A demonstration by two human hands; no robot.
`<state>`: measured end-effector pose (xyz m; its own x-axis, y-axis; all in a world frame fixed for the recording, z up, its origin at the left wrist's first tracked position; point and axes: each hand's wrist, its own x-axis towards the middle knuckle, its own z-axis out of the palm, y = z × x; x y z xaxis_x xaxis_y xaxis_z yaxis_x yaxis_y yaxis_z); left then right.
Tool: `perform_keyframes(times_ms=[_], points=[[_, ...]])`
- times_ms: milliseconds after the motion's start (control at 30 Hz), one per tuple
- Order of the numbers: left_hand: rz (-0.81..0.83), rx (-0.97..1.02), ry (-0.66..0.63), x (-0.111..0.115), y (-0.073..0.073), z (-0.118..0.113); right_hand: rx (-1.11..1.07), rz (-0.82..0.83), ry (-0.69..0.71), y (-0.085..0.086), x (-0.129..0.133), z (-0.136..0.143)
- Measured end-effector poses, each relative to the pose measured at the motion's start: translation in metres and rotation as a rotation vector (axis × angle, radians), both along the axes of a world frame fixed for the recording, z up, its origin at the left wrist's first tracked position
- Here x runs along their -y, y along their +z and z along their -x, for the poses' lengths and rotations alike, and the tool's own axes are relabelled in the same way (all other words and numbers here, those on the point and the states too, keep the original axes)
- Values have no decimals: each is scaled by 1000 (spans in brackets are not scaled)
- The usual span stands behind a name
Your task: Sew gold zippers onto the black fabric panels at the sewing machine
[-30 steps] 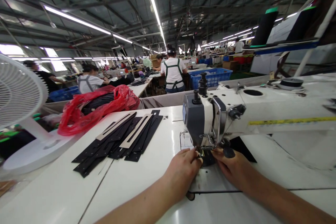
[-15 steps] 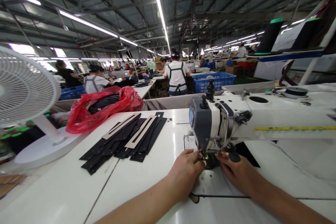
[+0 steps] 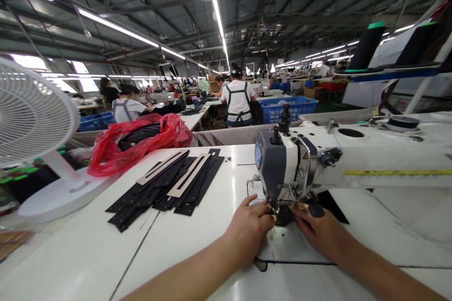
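Fan (image 3: 35, 113): far left; its draught, if running, could shift light strips.
Red plastic bag (image 3: 173, 134): behind the black strips (image 3: 203, 183); your left elbow could knock that pile.
Left hand (image 3: 247, 230): your fingers bunch at the dark piece (image 3: 283, 216); pinching or pressing, cannot tell.
Dark piece: beneath the sewing machine (image 3: 370, 157) head; uneven pressure could skew it.
Right hand (image 3: 319, 225): your fingertips partly hidden, grip cannot tell; a slip near the needle could injure you.

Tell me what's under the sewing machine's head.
Under the machine head, a dark item shows between the left hand and right hand. Hands and machine partly cover it, so its full shape is hidden.
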<state>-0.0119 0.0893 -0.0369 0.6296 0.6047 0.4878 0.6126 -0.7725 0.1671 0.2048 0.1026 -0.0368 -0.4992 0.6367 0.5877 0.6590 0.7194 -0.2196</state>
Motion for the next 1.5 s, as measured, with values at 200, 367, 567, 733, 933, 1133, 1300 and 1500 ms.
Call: perform_keyframes(times_ms=[200, 367, 567, 733, 933, 1133, 1300, 1500], points=[[-1, -9, 9, 2, 4, 1, 0, 31, -4, 0, -1, -1], [0, -34, -5, 2, 7, 2, 10, 35, -1, 3, 0, -2], [-11, -58, -8, 0, 6, 0, 5, 44, 3, 1, -1, -3], [-7, -63, -14, -3, 5, 0, 3, 58, 0, -4, -4, -4], [-13, -17, -14, -5, 1, -2, 4, 53, 10, -4, -3, -4], [-28, 8, -13, -7, -2, -2, -3, 52, 12, -1, -2, -3], [-30, -11, 5, -5, 0, -3, 29, 30, 13, -3, -2, 0], [-16, 1, 27, -9, 2, -3, 118, -60, -77, 11, -3, -29]])
